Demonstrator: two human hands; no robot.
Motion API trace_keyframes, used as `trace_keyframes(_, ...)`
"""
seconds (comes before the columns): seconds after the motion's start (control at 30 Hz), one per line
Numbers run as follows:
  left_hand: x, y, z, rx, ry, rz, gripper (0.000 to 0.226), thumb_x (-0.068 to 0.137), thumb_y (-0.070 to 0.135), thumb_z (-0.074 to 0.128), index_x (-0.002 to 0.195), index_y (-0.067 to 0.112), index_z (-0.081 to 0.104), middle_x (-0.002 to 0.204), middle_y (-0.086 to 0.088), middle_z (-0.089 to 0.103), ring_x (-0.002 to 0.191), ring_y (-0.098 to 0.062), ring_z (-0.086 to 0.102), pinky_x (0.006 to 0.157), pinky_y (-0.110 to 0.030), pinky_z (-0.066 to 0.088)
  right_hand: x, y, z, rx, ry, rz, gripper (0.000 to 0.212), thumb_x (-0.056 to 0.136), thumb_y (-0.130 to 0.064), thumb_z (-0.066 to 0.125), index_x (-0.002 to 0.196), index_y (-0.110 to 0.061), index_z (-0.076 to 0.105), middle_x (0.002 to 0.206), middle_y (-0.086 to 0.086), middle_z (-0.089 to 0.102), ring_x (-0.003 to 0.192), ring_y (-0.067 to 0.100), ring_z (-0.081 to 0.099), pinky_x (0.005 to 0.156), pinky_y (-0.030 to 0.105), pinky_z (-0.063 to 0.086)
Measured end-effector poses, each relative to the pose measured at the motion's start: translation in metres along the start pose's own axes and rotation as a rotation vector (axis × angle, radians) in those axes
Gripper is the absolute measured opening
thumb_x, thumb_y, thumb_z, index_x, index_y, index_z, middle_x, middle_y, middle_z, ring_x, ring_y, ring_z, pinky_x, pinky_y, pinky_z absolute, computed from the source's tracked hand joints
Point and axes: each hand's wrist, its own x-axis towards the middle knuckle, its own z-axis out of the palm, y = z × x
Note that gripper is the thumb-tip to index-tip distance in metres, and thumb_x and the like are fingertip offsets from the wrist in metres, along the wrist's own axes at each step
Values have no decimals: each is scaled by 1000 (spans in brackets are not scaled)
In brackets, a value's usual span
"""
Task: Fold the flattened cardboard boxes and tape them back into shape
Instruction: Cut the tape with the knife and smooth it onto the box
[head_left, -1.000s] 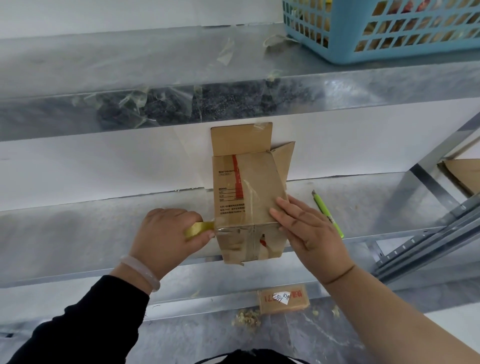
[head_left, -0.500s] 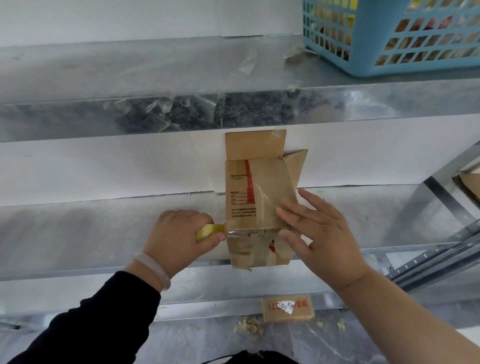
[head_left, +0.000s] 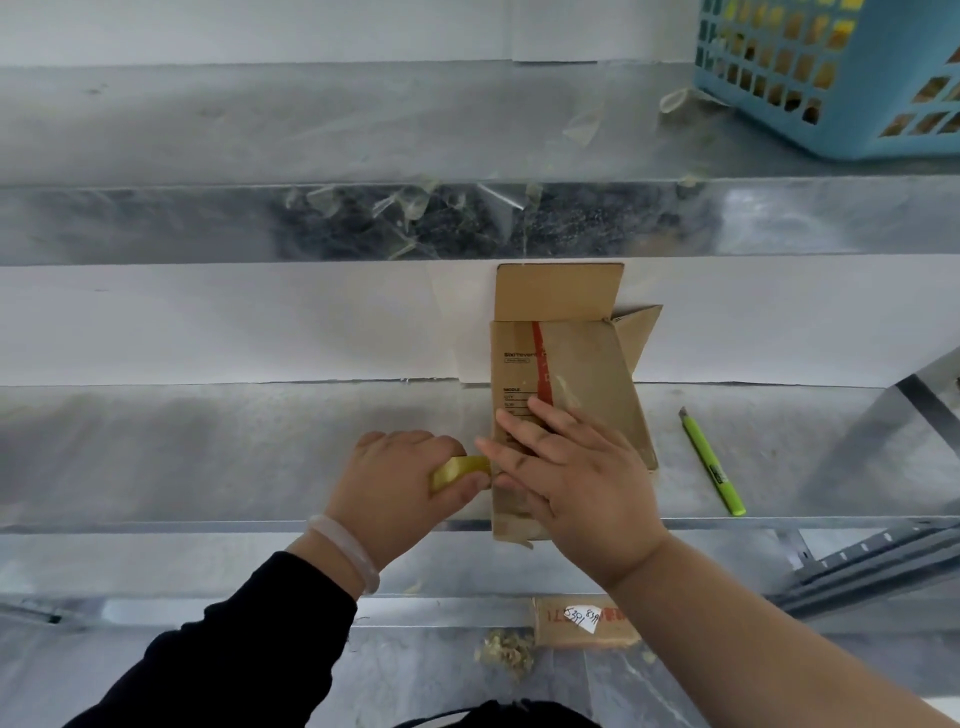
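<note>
While the cardboard box (head_left: 571, 374) lies at the front edge of the shelf (head_left: 208, 457), I should press tape flat along its seam | right hand (head_left: 576, 483) flat, fingers straight, on the box | left hand (head_left: 405, 493) grips the yellow tape roll (head_left: 460, 470) just beside it | green cutter (head_left: 711, 462) to the right; blue basket (head_left: 841, 78) higher up.

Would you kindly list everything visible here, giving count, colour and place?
cardboard box: one, brown with red stripe, on the middle shelf, far flaps open.
tape roll: one, yellowish, at the box's left edge.
cutter: one, green, on the middle shelf right of the box.
basket: one, blue, upper shelf, far right.
tape scraps: several, clear, upper shelf's front edge.
labelled carton: one, brown, below the middle shelf.
left hand: one, grips the tape roll.
right hand: one, flat on the box.
</note>
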Motion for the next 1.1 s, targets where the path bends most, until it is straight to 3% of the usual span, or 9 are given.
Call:
trace_keyframes(0.1,-4,-5,0,-74,-12,-11,56,84,72,27,91,31,65,74,12,59,70,-9,57,77,-34,45,-2,1,-1,-38,-47,-23,35,95,-39,60,130,-38,62,135,-4,61,129,22,55,107,42,43)
trace_keyframes(0.23,-6,-12,-3,-126,-1,31,55,84,72,31,96,30,66,80,12,63,76,-9,59,80,-36,45,2,-4,-3,37,4,45,30,95,-49,54,118,-37,71,129,-6,65,125,20,58,104,42,46)
trace_keyframes(0.4,-12,-19,-4,-276,31,111,55,84,65,45,116,25,63,99,9,68,87,-13,63,81,-33,47,2,-6,-1,70,45,74,25,94,-46,61,113,-37,73,127,-8,66,124,17,58,101,42,48)
trace_keyframes(0.53,-20,-22,-4,-178,121,199,41,89,54,45,118,26,54,96,5,67,80,-17,63,70,-30,51,2,-7,1,83,70,86,24,95,-46,59,112,-37,74,127,-8,66,124,16,58,103,38,46)
trace_keyframes(0.7,-18,-19,-7,-147,126,170,36,86,57,43,108,29,42,89,2,63,62,-25,61,51,-32,50,2,-8,1,84,82,92,23,94,-46,62,111,-36,74,126,-9,66,124,16,58,103,36,46)
trace_keyframes(0.83,-15,-22,-3,-113,103,161,41,84,55,46,106,23,55,91,-1,60,56,-24,58,45,-30,47,2,-10,0,84,76,95,24,95,-46,59,110,-36,75,126,-8,66,124,16,58,104,37,46)
trace_keyframes(0.9,-14,-23,0,-132,117,176,43,84,52,49,106,18,62,97,0,59,60,-21,59,45,-29,48,2,-10,-1,79,73,101,23,95,-46,60,110,-36,74,126,-8,66,124,16,58,104,38,46)
trace_keyframes(1.03,-15,-24,3,-239,162,116,46,84,54,52,125,33,48,99,7,61,69,-16,62,51,-31,52,5,-11,-3,80,58,120,23,91,-45,64,107,-35,76,124,-7,68,122,17,60,101,41,48)
trace_keyframes(1.1,-17,-23,5,-256,196,104,42,84,53,53,122,35,52,98,8,61,72,-13,61,54,-27,51,7,-14,-2,75,58,142,21,88,-44,66,104,-34,77,122,-7,69,121,17,60,101,42,48)
